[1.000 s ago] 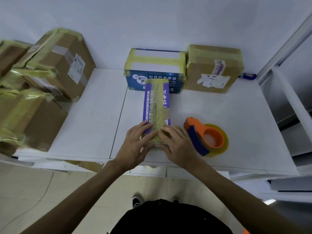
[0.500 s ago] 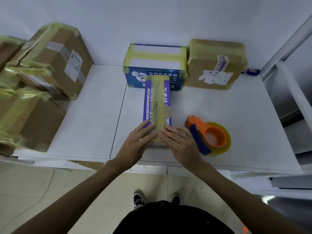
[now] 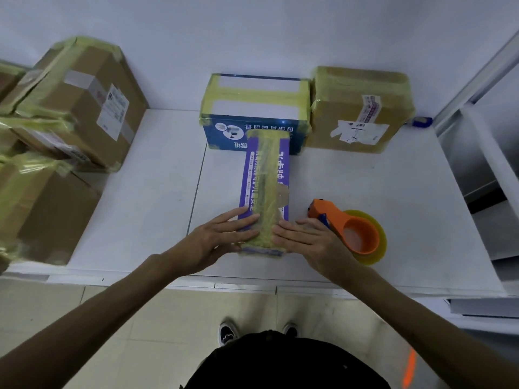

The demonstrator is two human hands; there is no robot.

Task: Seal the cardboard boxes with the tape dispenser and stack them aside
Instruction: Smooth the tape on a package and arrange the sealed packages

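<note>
Hands, moved: left hand [image 3: 222, 237] and right hand [image 3: 306, 237] have slid a little apart, off the middle of the purple box [image 3: 264, 178] and toward the two edges of its near end.
Stacked boxes: far left of the purple box, brown stacked boxes [image 3: 78, 102] already wrapped in yellowish tape. Judged to be the finished pile set aside.
Left hand: wide, fingers straight and flat on the purple box's near left edge, holding nothing. Probably rubbing the tape down.
Blue box: directly behind the purple box, the blue box [image 3: 252, 108] looks to touch its far end and is already taped.
Purple box: the task's thing lies lengthwise on the desk [image 3: 393, 192], with a tape strip [image 3: 265, 192] running down its top and over the near end.
Right hand: wide too, fingers flat against the purple box's near right side, so the pair pins and smooths the strip from both sides.
Tape dispenser: just right of the purple box, the orange tape dispenser [image 3: 351, 231] lies on the desk beside the right hand, ungripped and handy for another pass.
Brown box: behind and right of the purple box, the taped brown box [image 3: 359, 108] stands beside the blue one.
</note>
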